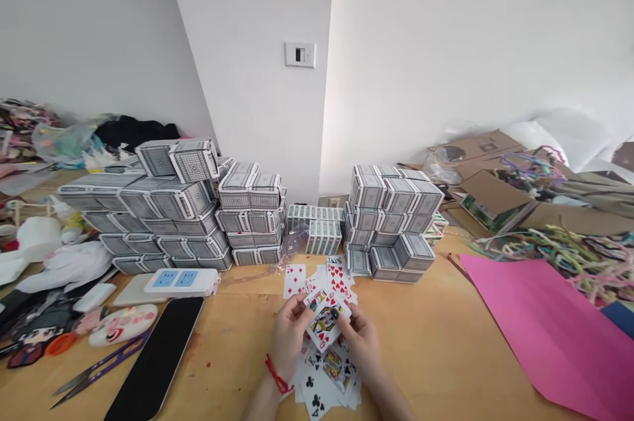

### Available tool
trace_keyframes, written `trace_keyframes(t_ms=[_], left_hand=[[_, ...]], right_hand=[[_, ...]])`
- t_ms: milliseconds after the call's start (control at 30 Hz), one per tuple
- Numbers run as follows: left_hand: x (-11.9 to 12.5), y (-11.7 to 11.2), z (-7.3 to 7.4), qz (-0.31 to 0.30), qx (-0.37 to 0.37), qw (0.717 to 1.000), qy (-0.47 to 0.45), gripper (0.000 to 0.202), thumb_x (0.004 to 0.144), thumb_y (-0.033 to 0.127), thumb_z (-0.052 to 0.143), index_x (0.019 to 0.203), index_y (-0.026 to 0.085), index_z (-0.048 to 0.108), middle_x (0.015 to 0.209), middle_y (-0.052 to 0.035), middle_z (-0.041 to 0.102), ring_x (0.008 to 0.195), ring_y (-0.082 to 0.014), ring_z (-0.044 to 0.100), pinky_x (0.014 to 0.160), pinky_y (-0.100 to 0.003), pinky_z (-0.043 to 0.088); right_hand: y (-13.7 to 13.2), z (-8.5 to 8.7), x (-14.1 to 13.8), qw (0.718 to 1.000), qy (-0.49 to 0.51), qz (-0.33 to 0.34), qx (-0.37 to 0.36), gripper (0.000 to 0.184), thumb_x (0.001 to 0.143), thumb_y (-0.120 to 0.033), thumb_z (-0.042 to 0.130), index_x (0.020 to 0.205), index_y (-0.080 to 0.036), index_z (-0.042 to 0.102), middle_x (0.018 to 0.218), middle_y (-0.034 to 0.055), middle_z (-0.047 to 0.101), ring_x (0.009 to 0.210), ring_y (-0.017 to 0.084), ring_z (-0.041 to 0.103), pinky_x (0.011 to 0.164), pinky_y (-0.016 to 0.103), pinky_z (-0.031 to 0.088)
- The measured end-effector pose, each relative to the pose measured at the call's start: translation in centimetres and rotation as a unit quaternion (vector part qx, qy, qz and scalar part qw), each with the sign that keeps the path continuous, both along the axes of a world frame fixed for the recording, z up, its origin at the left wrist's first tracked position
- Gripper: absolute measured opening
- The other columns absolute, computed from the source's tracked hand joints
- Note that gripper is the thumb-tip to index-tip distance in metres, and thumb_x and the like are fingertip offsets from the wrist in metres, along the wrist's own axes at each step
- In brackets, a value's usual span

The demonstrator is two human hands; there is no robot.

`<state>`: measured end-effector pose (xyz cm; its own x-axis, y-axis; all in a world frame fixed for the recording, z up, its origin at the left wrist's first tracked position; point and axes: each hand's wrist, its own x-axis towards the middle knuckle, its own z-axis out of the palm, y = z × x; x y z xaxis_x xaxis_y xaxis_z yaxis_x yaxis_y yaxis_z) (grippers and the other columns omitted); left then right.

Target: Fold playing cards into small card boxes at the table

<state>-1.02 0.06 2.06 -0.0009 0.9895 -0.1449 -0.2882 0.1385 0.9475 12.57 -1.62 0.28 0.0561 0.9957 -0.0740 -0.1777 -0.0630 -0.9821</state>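
My left hand (288, 336), with a red string on its wrist, and my right hand (363, 340) are both closed on a fanned bunch of playing cards (324, 319) held over the wooden table (426, 342). A queen of hearts faces up between my thumbs. More loose cards (324, 378) lie spread on the table under my hands, and a few red-suit cards (296, 279) lie just beyond them.
Stacks of boxed card decks stand at the back left (168, 209), centre (252, 216) and right (391, 223). A pink paper sheet (545, 328) lies at right. A black phone (158, 358), a power strip (181, 281) and scissors (99, 368) lie at left. Cardboard boxes (495, 196) and coloured cords sit at far right.
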Motion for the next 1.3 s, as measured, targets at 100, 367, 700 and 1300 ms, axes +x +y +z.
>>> trace_keyframes(t_ms=[100, 367, 700, 1300], left_hand=[[-0.2, 0.0, 0.0, -0.024, -0.006, 1.000, 0.006, 0.021, 0.062, 0.027, 0.065, 0.078, 0.014, 0.061, 0.069, -0.0034, 0.065, 0.064, -0.0166, 0.058, 0.059, -0.025, 0.046], [-0.1, -0.2, 0.0, -0.059, 0.011, 0.998, 0.030, 0.021, 0.064, 0.033, 0.064, 0.073, 0.014, 0.059, 0.061, -0.0013, 0.062, 0.056, -0.0139, 0.055, 0.055, -0.023, 0.044], [0.1, -0.6, -0.2, -0.049, 0.019, 0.993, 0.105, 0.026, 0.066, 0.038, 0.061, 0.055, 0.017, 0.050, 0.048, 0.0030, 0.052, 0.045, -0.0113, 0.049, 0.045, -0.021, 0.041], [0.2, 0.0, -0.7, 0.008, 0.077, 0.983, 0.168, 0.021, 0.067, 0.034, 0.059, 0.057, 0.017, 0.052, 0.051, 0.0034, 0.049, 0.049, -0.0105, 0.044, 0.048, -0.020, 0.035]], right_hand=[[0.1, -0.2, -0.1, 0.999, -0.020, -0.037, -0.002, 0.034, 0.071, -0.050, 0.055, 0.070, -0.016, 0.055, 0.059, -0.0010, 0.055, 0.051, 0.012, 0.048, 0.043, 0.020, 0.035], [-0.1, 0.2, -0.2, 0.996, -0.038, -0.086, 0.005, 0.036, 0.068, -0.051, 0.057, 0.057, -0.018, 0.047, 0.050, -0.0058, 0.041, 0.046, 0.009, 0.037, 0.044, 0.019, 0.032], [-0.1, 0.2, -0.4, 0.996, -0.041, -0.081, 0.012, 0.036, 0.069, -0.054, 0.054, 0.067, -0.018, 0.052, 0.056, -0.0034, 0.048, 0.049, 0.012, 0.044, 0.045, 0.021, 0.039], [-0.3, 0.4, -0.6, 0.995, -0.058, -0.080, 0.029, 0.034, 0.072, -0.054, 0.051, 0.069, -0.019, 0.050, 0.057, -0.0033, 0.050, 0.051, 0.012, 0.046, 0.046, 0.021, 0.040]])
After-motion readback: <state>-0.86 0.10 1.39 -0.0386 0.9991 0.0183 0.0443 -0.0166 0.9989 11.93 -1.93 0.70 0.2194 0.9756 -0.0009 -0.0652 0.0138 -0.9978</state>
